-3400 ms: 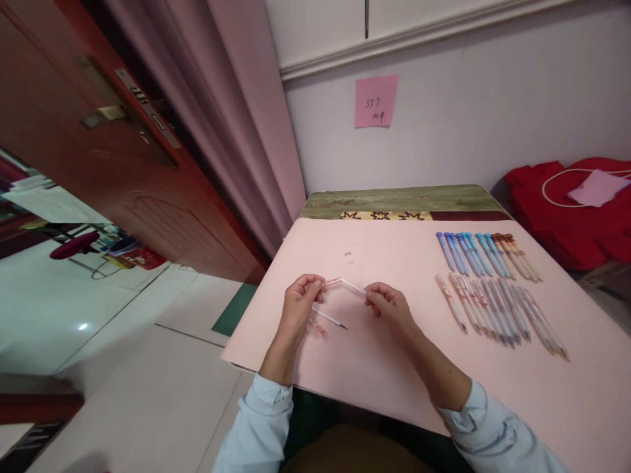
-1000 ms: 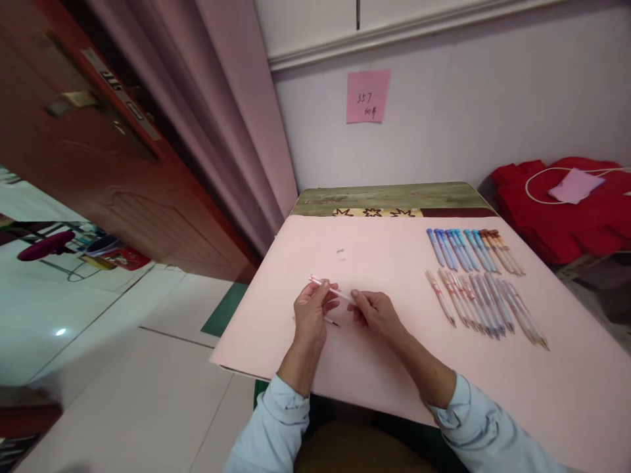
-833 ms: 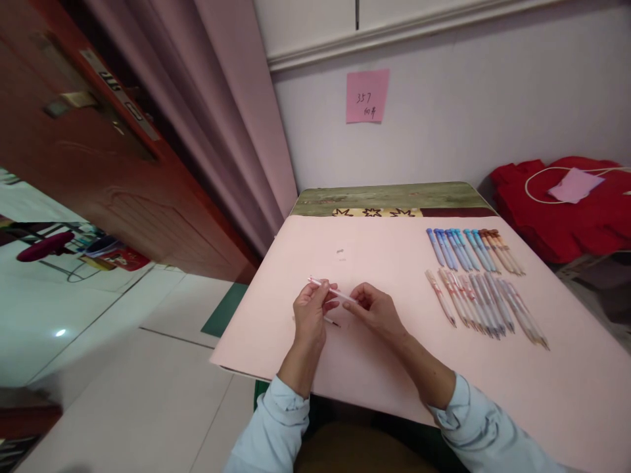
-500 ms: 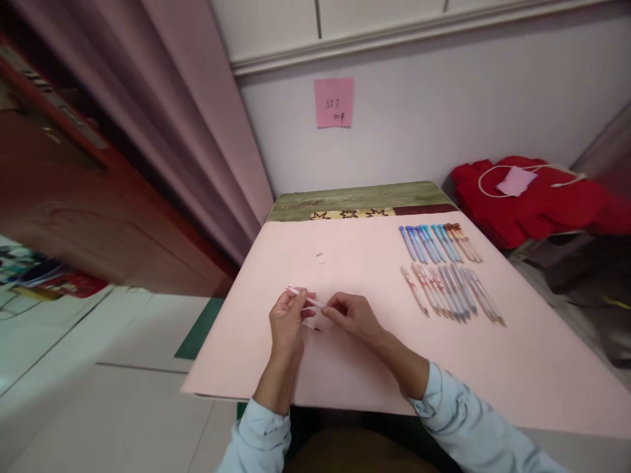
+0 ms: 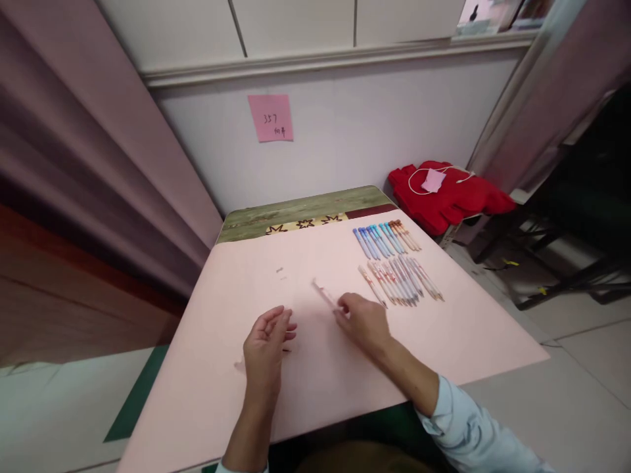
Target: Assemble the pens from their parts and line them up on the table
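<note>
My right hand (image 5: pixel 365 323) pinches the lower end of a slim pale pen (image 5: pixel 324 293), which tilts up and left over the table. My left hand (image 5: pixel 267 338) is loosely curled with its fingers slightly apart, and nothing shows in it. A small dark tip (image 5: pixel 286 350) pokes out beside that hand, and a pale pinkish piece (image 5: pixel 239 366) lies at its other side, both partly hidden. Two small bits (image 5: pixel 279 269) lie farther up the table. To the right are a row of capped blue and brown pens (image 5: pixel 379 240) and a row of pale clear pens (image 5: pixel 394 281).
A pink sheet (image 5: pixel 197 381) covers the table, with a green wood-patterned strip (image 5: pixel 296 207) at its far edge. Beyond the right corner lies red cloth (image 5: pixel 444 200) with a white cord. A pink note (image 5: pixel 271 118) hangs on the wall, and a curtain (image 5: pixel 148 131) hangs at left.
My hands have separated. The pen that was between both is now in my right hand alone, moved toward the pen rows. The view has turned to the right.
</note>
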`<state>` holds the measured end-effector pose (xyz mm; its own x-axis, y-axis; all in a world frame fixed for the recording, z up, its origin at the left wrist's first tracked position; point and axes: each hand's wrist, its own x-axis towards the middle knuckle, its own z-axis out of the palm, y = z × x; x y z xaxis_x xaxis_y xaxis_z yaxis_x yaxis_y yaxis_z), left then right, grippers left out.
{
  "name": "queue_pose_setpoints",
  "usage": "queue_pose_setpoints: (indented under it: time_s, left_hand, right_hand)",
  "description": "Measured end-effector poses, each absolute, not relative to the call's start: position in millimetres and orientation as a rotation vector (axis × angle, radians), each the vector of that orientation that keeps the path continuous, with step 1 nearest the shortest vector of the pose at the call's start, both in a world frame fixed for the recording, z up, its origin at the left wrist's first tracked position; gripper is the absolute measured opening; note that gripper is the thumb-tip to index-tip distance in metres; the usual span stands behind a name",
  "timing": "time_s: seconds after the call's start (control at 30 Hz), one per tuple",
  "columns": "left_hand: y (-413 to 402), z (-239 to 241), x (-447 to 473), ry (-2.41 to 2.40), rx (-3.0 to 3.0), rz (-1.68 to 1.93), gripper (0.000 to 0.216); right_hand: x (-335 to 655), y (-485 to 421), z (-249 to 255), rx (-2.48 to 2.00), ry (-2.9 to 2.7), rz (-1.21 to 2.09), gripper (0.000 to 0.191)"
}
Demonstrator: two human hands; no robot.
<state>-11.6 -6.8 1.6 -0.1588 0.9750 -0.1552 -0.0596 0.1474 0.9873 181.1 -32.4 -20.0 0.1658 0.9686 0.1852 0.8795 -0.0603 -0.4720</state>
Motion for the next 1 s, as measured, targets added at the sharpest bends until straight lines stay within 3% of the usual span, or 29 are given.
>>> queue_pose_setpoints:
  time_s: [0.17, 0.5, 0.63, 0.8, 1.0]
  left_hand:
    - [-10, 6, -29, 1.350, 1.012, 1.244, 0.038]
    - [-10, -2, -106, 1.471, 0.855, 1.546, 0.034]
    - [-20, -12, -134, 1.516, 0.824, 1.568, 0.034]
    - [-28, -19, -140, 1.512, 0.788, 1.495, 0.039]
    - [-33, -24, -142, 1.497, 0.852, 1.372, 0.038]
  right_hand:
    - [228, -33, -17, -2.436, -1.632, 0.100, 0.015]
    - [255, -46, -20, -2.568, -1.477, 0.049, 0.029]
    - [232, -49, -25, -2.280, -1.600, 0.046, 0.033]
    - [154, -51, -25, -1.761, -1.937, 0.423, 0.018]
    - [87, -50, -23, -1.665, -2.130, 0.549, 0.015]
